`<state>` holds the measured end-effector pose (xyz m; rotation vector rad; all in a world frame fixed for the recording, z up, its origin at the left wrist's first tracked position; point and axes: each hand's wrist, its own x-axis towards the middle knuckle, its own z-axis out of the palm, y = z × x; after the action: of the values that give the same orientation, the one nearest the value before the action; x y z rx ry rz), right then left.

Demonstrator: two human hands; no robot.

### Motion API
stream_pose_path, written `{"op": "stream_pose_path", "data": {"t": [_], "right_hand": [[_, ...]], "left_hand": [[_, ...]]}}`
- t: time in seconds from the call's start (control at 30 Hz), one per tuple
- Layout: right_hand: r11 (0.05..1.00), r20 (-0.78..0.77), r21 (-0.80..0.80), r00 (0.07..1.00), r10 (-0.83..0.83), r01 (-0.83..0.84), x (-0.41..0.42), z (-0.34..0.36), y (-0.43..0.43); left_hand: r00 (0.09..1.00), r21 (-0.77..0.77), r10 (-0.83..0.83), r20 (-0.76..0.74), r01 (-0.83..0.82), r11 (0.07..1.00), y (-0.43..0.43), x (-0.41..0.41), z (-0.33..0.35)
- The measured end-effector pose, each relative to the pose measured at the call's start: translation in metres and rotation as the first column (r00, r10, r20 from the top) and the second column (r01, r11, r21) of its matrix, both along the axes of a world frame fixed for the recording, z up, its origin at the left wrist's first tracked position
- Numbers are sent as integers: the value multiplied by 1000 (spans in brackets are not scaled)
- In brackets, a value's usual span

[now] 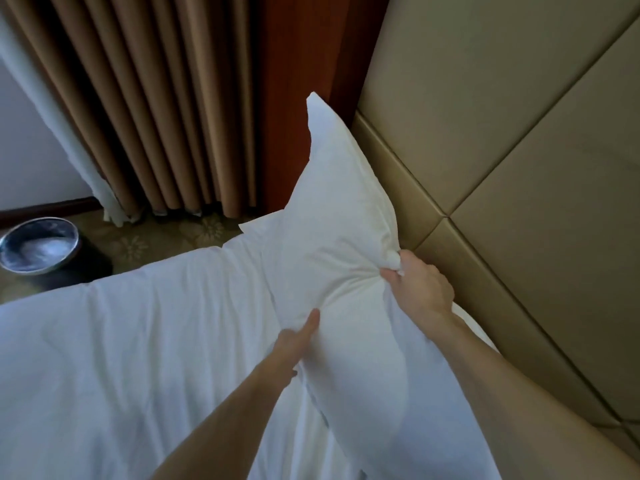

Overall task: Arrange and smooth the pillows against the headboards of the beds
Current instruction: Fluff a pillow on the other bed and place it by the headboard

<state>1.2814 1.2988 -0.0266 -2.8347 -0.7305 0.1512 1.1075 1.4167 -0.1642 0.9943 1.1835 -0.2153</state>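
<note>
A white pillow (341,209) stands tilted on the bed, its far corner pointing up beside the padded beige headboard (512,140). My right hand (420,289) grips a bunch of the pillow's fabric at its upper edge, close to the headboard. My left hand (294,341) holds the pillow's lower left side, thumb lying along the front and the fingers hidden behind the fabric. The pillow's near part runs down between my forearms. A white duvet (121,358) covers the bed on the left.
Brown pleated curtains (145,109) hang past the bed's far side, next to a red-brown wooden panel (291,98). A round metal bin (38,245) stands on the patterned carpet at the left.
</note>
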Motion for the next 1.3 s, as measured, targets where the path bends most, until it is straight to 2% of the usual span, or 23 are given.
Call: {"op": "stream_pose_path", "data": {"t": [0.03,0.07,0.13,0.23,0.27,0.37,0.47,0.53,0.6,0.67,0.7,0.77,0.8,0.83,0.9,0.97,1.0,1.07,1.13,1.17,1.2,1.23,1.3], "right_hand": [[1000,13,-13,1000,3,-3,1,0,1],[1000,37,-20,999,10,-10,1,-1,1],[999,41,34,999,9,-11,-1,4,2],[961,-130,260,989,-67,99,5,26,-1],[951,-121,287,989,-84,115,10,33,-4],[960,-23,253,992,-121,123,20,40,-11],[993,60,19,991,-122,121,14,27,-2],[986,89,-137,992,-88,99,12,14,7],[973,70,-216,996,-62,76,11,1,15],[968,50,-245,998,-38,50,8,-11,18],[967,64,-252,998,-26,41,6,-15,18],[979,188,-201,982,27,12,0,-19,17],[987,285,-160,955,78,-33,-7,-19,18],[987,355,-119,924,140,-104,-18,-18,19],[948,374,-116,871,319,-297,-43,-22,16],[856,298,-259,806,511,-447,-57,-41,-3],[813,254,-320,782,569,-487,-56,-52,-15],[784,223,-360,769,599,-506,-40,-66,-31],[780,220,-359,766,604,-512,-24,-72,-32],[778,237,-349,754,612,-522,-18,-74,-30],[772,249,-333,740,625,-541,-14,-77,-28],[767,255,-310,728,636,-562,-10,-82,-28],[758,273,-256,708,652,-600,-1,-91,-28]], "left_hand": [[1000,-8,-10,21,10,1000,-2,-1,-5],[999,47,-37,30,35,998,-3,0,-9],[992,294,-124,13,114,949,-1,7,-20],[948,566,-298,-112,307,765,1,13,-1],[935,628,-326,-138,337,701,-1,11,9],[943,774,-299,-142,294,561,-12,-1,25],[936,789,-305,-173,318,527,-17,-9,15],[912,739,-348,-217,386,552,-12,-3,3],[892,686,-383,-239,434,584,-5,3,-3],[910,691,-337,-243,406,598,0,1,-8],[942,727,-265,-206,328,603,2,-2,-9],[994,829,-106,-30,84,553,7,-5,-4],[993,852,-97,73,-12,523,11,-2,0],[978,853,-153,144,-44,520,17,5,6],[920,865,-368,139,68,496,28,28,19],[832,925,-555,-8,216,311,37,55,20],[797,952,-598,-90,246,184,44,66,17],[737,967,-633,-238,239,-84,63,84,1],[705,951,-642,-301,177,-252,87,97,-15],[703,946,-642,-306,151,-286,99,103,-21],[718,950,-633,-290,132,-285,109,111,-27],[746,963,-618,-247,120,-240,118,121,-32],[824,994,-556,-108,108,-33,136,145,-40]]}}
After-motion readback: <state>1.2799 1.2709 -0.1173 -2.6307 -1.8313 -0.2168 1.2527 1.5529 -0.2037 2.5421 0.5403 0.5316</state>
